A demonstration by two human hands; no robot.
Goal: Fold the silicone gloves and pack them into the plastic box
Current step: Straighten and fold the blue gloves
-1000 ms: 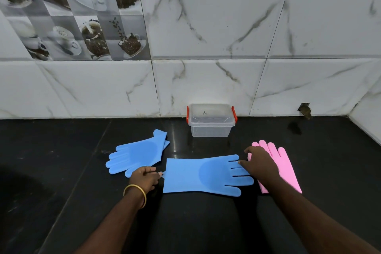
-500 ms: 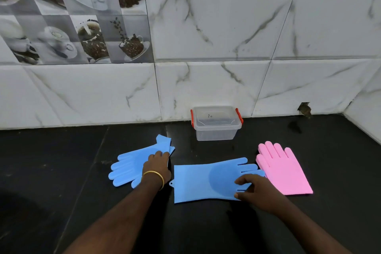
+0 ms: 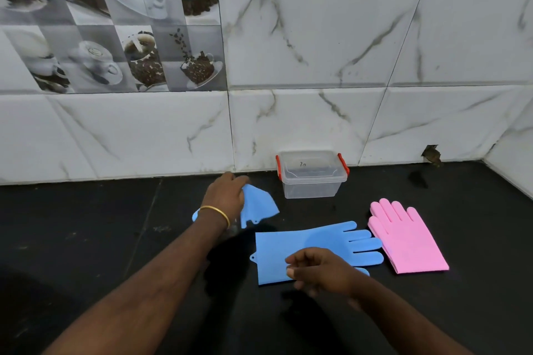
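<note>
My left hand (image 3: 226,194) grips the cuff of a blue silicone glove (image 3: 256,207) and holds it lifted off the black counter, its fingers hanging down behind my wrist. A second blue glove (image 3: 317,245) lies flat on the counter, fingers pointing right. My right hand (image 3: 317,271) hovers over its lower edge with loosely curled fingers, holding nothing. A pink glove pair (image 3: 406,236) lies flat to the right, fingers pointing away. The clear plastic box (image 3: 311,179) with red clips and its lid on stands against the wall.
The black counter (image 3: 86,239) ends at a marble-tiled wall (image 3: 317,52) behind and a side wall at the far right. A small dark hole (image 3: 431,154) sits at the wall's base right of the box.
My left hand went from the flat glove's cuff to the left blue glove, gripped it and lifted it toward the box. My right hand slid off the flat glove's fingers toward me.
</note>
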